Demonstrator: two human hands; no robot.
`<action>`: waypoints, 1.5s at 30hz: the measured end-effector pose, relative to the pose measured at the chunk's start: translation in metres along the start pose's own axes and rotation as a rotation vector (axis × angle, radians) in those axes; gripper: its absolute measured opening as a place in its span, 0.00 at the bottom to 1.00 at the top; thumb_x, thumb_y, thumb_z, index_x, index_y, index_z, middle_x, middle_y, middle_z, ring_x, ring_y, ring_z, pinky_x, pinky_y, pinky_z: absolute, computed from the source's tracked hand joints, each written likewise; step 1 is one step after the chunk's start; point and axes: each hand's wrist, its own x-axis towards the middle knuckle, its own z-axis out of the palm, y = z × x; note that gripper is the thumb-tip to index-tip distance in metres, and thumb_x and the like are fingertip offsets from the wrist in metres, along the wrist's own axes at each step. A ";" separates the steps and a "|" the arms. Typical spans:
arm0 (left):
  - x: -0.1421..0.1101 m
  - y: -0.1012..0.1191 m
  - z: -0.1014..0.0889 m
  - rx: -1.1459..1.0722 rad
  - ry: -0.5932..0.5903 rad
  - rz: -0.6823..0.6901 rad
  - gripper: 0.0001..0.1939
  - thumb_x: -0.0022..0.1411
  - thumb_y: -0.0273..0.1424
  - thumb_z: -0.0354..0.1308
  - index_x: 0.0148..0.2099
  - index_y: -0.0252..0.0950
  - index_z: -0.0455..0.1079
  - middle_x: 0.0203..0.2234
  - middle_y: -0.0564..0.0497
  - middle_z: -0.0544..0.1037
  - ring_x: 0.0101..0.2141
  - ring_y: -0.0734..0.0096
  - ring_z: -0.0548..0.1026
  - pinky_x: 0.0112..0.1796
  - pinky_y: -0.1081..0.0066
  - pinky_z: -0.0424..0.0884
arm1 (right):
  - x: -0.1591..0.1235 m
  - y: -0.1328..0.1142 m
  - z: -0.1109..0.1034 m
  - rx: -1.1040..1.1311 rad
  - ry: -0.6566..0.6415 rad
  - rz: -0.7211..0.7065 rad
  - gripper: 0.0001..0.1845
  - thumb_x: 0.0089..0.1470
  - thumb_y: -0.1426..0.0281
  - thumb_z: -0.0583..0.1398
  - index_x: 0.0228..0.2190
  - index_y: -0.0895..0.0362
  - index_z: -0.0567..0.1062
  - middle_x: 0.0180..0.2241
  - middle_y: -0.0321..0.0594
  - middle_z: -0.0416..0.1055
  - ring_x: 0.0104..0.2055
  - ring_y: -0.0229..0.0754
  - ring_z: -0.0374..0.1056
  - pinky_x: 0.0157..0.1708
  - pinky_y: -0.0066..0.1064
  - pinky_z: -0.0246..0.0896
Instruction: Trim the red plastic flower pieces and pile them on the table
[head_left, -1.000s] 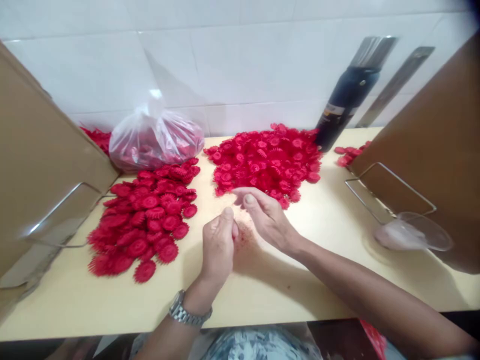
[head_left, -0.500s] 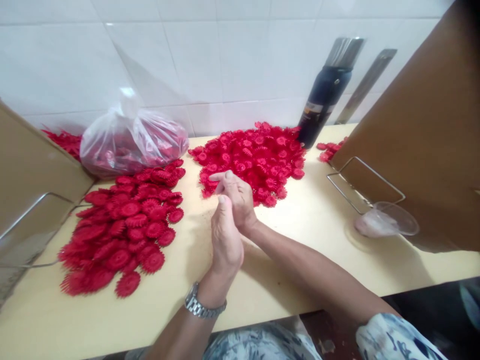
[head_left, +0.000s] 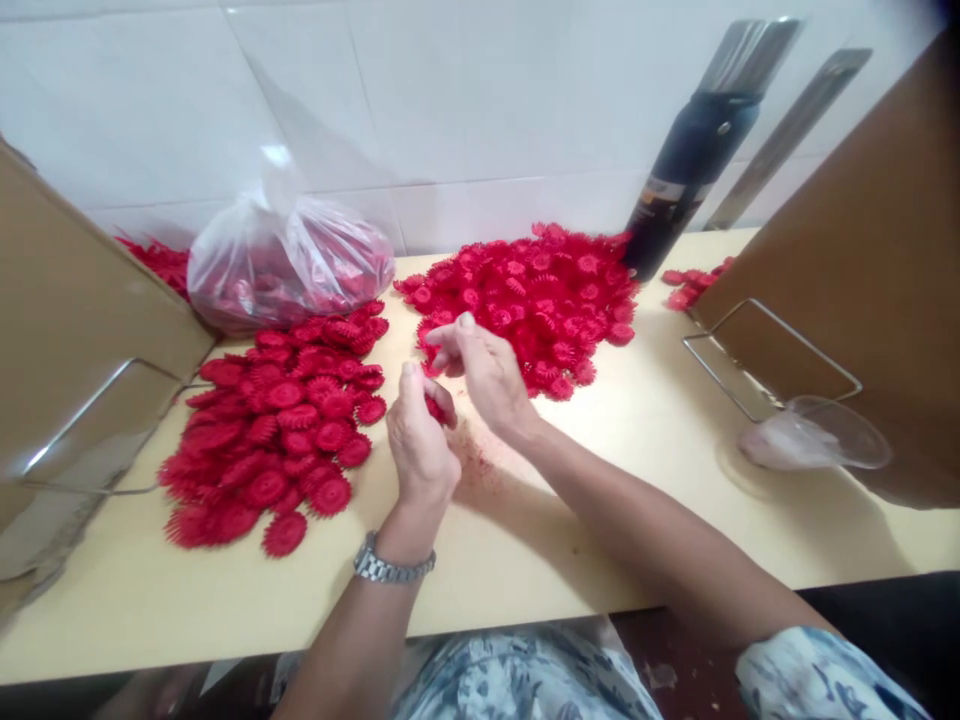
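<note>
My left hand (head_left: 420, 435), with a metal-banded watch (head_left: 391, 566) on its wrist, is closed around a red fringed piece (head_left: 433, 408), of which only a bit shows between the fingers. Just above and to the right of it, my right hand (head_left: 491, 380) has its thumb and index finger extended and apart; nothing is visible in it, though the palm side is hidden. Behind my right hand lies a heap of small red fringed flower discs (head_left: 540, 290). Left of my left hand spreads a pile of larger, flatter red fringed discs (head_left: 285, 420).
A knotted clear plastic bag (head_left: 292, 265) of red pieces sits at the back left. A dark flask (head_left: 686, 160) stands by the wall. Cardboard panels with wire stands (head_left: 780, 345) flank both sides. A clear plastic cup (head_left: 817, 435) lies tipped at right. Red crumbs dot the table.
My hands, pressed together before, have come apart, the left going left. The red piece in my left hand and crumbs on the table now show. The view has shifted slightly.
</note>
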 end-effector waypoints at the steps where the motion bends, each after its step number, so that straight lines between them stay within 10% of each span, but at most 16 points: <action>1: 0.003 0.004 -0.003 -0.030 0.018 -0.003 0.26 0.62 0.42 0.45 0.14 0.37 0.54 0.08 0.57 0.59 0.13 0.80 0.62 0.18 0.76 0.59 | 0.001 -0.003 -0.004 0.021 -0.001 -0.015 0.27 0.59 0.52 0.45 0.32 0.58 0.74 0.25 0.36 0.68 0.29 0.34 0.65 0.30 0.26 0.61; 6: 0.010 0.009 -0.012 -0.190 -0.002 -0.062 0.29 0.62 0.40 0.46 0.12 0.36 0.47 0.05 0.59 0.48 0.08 0.83 0.47 0.13 0.76 0.44 | -0.003 -0.011 -0.022 -0.045 -0.015 -0.090 0.16 0.59 0.63 0.50 0.32 0.59 0.73 0.24 0.34 0.66 0.27 0.33 0.63 0.29 0.26 0.59; 18: -0.003 0.000 -0.011 -0.494 -0.083 -0.438 0.08 0.57 0.28 0.52 0.34 0.32 0.71 0.29 0.51 0.75 0.27 0.80 0.72 0.27 0.80 0.65 | -0.042 -0.001 -0.046 -0.410 -0.267 -0.266 0.10 0.54 0.72 0.56 0.37 0.57 0.75 0.36 0.43 0.70 0.40 0.42 0.66 0.39 0.37 0.63; 28: -0.010 -0.013 -0.013 -0.438 -0.264 -0.345 0.17 0.50 0.22 0.49 0.42 0.32 0.71 0.38 0.46 0.73 0.35 0.73 0.73 0.34 0.76 0.68 | -0.049 -0.002 -0.055 -0.125 -0.405 -0.055 0.07 0.51 0.70 0.60 0.34 0.56 0.74 0.38 0.41 0.71 0.41 0.41 0.67 0.42 0.37 0.63; 32: -0.013 -0.015 -0.010 -0.406 -0.334 -0.320 0.19 0.54 0.24 0.49 0.49 0.36 0.68 0.43 0.47 0.72 0.41 0.70 0.72 0.37 0.75 0.68 | -0.050 -0.002 -0.056 -0.299 -0.442 -0.176 0.11 0.49 0.70 0.62 0.38 0.56 0.74 0.41 0.44 0.70 0.44 0.45 0.64 0.45 0.41 0.60; 39: -0.018 -0.011 -0.004 -0.262 -0.315 -0.372 0.18 0.60 0.37 0.50 0.51 0.38 0.66 0.46 0.47 0.71 0.39 0.72 0.73 0.37 0.74 0.69 | -0.066 -0.016 -0.072 -0.481 -0.280 -0.289 0.10 0.51 0.71 0.58 0.38 0.57 0.70 0.32 0.39 0.71 0.31 0.37 0.65 0.32 0.31 0.63; 45: -0.011 -0.012 -0.012 -0.023 -0.364 -0.264 0.15 0.58 0.36 0.53 0.47 0.40 0.67 0.43 0.50 0.71 0.27 0.77 0.71 0.21 0.79 0.64 | -0.084 -0.043 -0.146 -0.614 0.099 -0.303 0.11 0.51 0.69 0.61 0.39 0.56 0.73 0.31 0.39 0.73 0.32 0.38 0.68 0.30 0.29 0.64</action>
